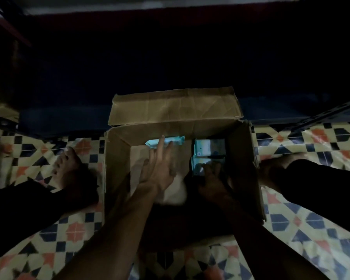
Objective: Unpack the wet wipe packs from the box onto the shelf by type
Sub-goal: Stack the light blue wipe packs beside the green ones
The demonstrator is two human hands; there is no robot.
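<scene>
An open cardboard box (245,158) stands on the patterned floor between my legs. Both my hands reach down into it. My left hand (160,164) has its fingers stretched out, the tips touching a light blue wet wipe pack (176,140) that lies along the box's far wall. My right hand (212,178) is in shadow on the right, its fingers on a pale green-white wipe pack (198,168). A second similar pack (209,147) lies just beyond it. Whether the right fingers curl round the pack is too dark to tell.
The box's far flap (174,107) stands open toward a very dark shelf opening (170,61). My bare feet (67,164) and dark trouser legs flank the box. Metal shelf rails (329,114) run at the right, and another cardboard edge (2,110) shows at far left.
</scene>
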